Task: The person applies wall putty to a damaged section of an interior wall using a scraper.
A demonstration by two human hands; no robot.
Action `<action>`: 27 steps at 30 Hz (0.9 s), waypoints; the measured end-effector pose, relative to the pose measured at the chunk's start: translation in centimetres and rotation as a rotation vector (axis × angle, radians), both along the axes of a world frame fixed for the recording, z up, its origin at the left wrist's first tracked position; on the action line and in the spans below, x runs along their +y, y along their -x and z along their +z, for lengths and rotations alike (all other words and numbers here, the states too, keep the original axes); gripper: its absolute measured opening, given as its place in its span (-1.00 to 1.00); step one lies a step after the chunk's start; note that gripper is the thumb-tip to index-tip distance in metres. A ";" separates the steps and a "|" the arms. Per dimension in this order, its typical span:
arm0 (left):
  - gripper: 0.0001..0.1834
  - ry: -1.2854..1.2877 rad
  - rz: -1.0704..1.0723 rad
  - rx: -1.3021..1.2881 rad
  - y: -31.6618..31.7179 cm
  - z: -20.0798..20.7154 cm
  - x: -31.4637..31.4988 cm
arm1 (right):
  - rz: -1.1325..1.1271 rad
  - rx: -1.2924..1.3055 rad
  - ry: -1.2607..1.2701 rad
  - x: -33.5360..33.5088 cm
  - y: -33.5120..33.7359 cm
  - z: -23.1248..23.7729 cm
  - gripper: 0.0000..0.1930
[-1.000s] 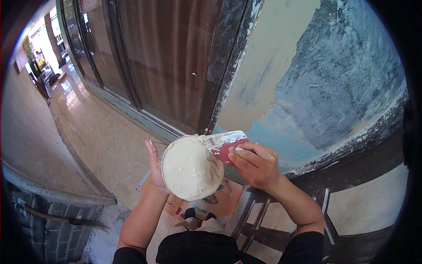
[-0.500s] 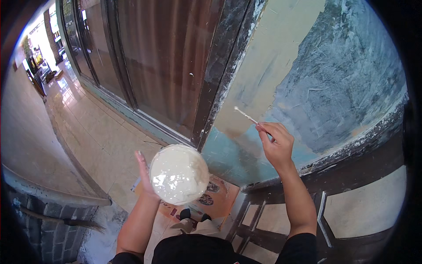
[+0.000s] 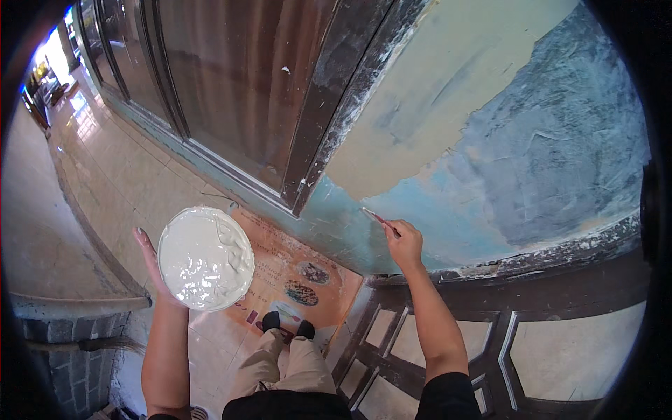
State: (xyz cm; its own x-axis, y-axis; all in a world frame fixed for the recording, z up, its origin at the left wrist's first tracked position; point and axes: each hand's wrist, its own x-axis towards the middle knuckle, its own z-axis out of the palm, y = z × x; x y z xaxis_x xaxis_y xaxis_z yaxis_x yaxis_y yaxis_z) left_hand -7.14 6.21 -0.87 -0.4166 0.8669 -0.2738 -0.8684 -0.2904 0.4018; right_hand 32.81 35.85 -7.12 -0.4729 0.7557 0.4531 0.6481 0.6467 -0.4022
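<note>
My left hand (image 3: 152, 269) bears a round tub (image 3: 208, 309) from beneath, its fingers showing along the tub's left side. Thick, glossy white paste (image 3: 199, 252) fills the tub almost to the rim, with folds on its right part. In my right hand (image 3: 407, 246) is a slim tool with a reddish handle, which looks like a putty knife (image 3: 376, 218) seen edge-on. White shows at its tip, which is at the teal lower wall (image 3: 413, 203), just below a beige coated patch (image 3: 399, 126). Whether the tip touches the wall is hard to tell.
A dark-framed glass window (image 3: 238, 91) stands left of the wall. Grey rough plaster (image 3: 560, 147) covers the wall's right side. Below it is a dark panelled door (image 3: 448, 301). An orange printed sheet (image 3: 266, 245) lies on the tiled floor (image 3: 133, 182) by my feet.
My view has shifted, and the tub now appears farther left. My right hand has lowered the tool from in front of the beige patch to the teal area beneath it.
</note>
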 end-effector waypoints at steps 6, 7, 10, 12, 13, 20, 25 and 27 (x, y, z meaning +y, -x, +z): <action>0.21 0.043 0.016 -0.140 -2.0 -3.9 0.0 | -0.013 0.057 0.035 0.9 1.1 -2.5 -0.91; 0.20 0.025 0.008 -0.200 -2.2 -4.7 0.1 | -0.011 0.046 0.044 1.3 1.1 -2.5 -0.91; 0.19 0.010 -0.034 -0.266 -2.9 -6.6 0.9 | -0.051 0.004 0.044 2.1 0.5 -2.2 -0.91; 0.18 -0.018 -0.092 -0.223 -3.0 -6.2 1.0 | -0.126 0.125 0.153 2.1 1.1 -0.8 -0.92; 0.19 0.050 -0.092 -0.165 -2.9 -6.1 1.2 | -0.094 0.141 0.099 1.9 1.5 -0.4 -0.92; 0.12 0.120 -0.066 -0.166 -3.7 -4.8 2.5 | -0.030 -0.005 -0.052 2.8 0.9 -1.6 -0.94; 0.16 0.104 -0.038 -0.189 -4.5 -3.4 1.9 | -0.042 0.141 0.008 1.9 1.8 -1.3 -0.92; 0.16 0.094 -0.057 -0.180 -4.6 -3.6 1.5 | -0.026 0.098 -0.004 1.6 1.8 -2.4 -0.92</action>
State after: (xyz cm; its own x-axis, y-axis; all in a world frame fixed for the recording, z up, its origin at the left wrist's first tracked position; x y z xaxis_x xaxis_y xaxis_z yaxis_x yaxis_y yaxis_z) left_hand -2.57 7.71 -4.47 -0.3048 0.8549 -0.4199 -0.9425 -0.2073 0.2621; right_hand 31.02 37.43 -9.55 -0.4063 0.7652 0.4993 0.6220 0.6320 -0.4623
